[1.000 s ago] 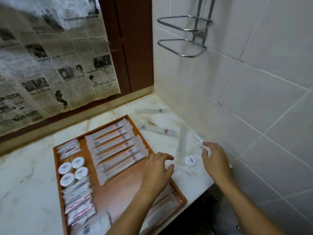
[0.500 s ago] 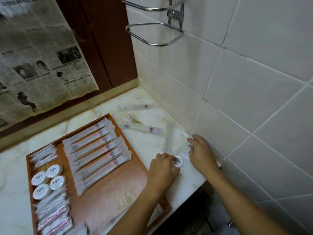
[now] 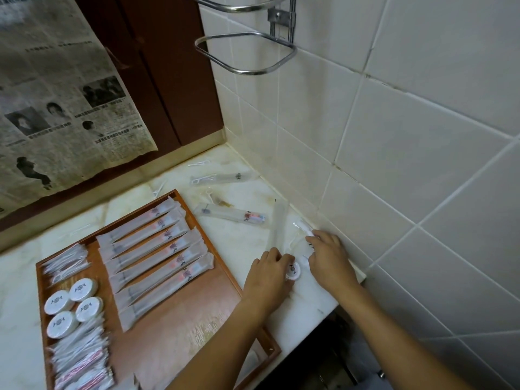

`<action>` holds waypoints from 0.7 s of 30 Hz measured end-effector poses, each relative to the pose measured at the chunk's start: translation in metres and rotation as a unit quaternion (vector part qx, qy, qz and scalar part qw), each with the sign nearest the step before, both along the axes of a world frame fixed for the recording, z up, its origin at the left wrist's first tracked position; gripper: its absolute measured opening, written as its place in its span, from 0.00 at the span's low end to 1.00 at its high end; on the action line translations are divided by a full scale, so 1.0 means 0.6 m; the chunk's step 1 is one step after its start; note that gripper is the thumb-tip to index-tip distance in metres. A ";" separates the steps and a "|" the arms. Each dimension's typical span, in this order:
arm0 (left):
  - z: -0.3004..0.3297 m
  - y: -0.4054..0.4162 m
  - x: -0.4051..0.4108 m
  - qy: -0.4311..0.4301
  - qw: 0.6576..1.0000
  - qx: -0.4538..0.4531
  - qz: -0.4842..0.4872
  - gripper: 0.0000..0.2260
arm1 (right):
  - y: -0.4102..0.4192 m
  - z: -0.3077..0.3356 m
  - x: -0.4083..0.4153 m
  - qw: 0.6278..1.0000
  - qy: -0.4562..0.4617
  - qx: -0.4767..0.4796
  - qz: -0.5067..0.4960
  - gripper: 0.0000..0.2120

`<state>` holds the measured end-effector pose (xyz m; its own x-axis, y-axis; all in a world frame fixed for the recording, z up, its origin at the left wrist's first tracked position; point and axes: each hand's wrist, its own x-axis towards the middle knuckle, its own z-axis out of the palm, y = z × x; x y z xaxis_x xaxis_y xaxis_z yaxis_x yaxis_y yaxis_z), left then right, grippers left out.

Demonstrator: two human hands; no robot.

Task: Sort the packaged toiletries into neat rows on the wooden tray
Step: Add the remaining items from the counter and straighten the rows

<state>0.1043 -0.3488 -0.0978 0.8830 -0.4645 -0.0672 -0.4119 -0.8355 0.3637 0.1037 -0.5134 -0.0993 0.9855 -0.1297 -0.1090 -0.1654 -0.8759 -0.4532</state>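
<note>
The wooden tray (image 3: 197,311) lies on the marble counter and holds a row of several long packets (image 3: 157,257), several round white boxes (image 3: 71,301) and small sachets (image 3: 81,358). To the right of the tray, my left hand (image 3: 267,280) pinches a round white box (image 3: 293,271) on the counter. My right hand (image 3: 329,260) lies by the tiled wall, its fingers on a small clear packet (image 3: 304,228). Loose packets (image 3: 233,215) and an upright clear sleeve (image 3: 278,223) lie behind the hands.
The tiled wall (image 3: 394,164) bounds the counter on the right, with a metal wire rack (image 3: 247,54) mounted above. Newspaper (image 3: 56,102) covers a panel at the back left. The counter's front edge (image 3: 323,311) drops off just below my hands.
My left hand has left the tray and reached right to the round box. My right hand has shifted slightly toward the wall. The view has swung right.
</note>
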 end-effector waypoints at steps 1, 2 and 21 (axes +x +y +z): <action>0.000 0.000 0.001 -0.001 1.000 0.002 -0.004 0.17 | 0.000 -0.001 0.000 1.000 0.002 -0.001 0.000 0.22; 0.001 -0.001 0.002 -0.002 1.000 0.006 -0.009 0.17 | 0.000 -0.001 0.001 1.000 0.002 -0.003 -0.001 0.22; 0.024 0.032 -0.008 0.002 0.989 -0.133 0.062 0.17 | 0.021 0.024 -0.001 0.976 -0.182 0.109 -0.047 0.13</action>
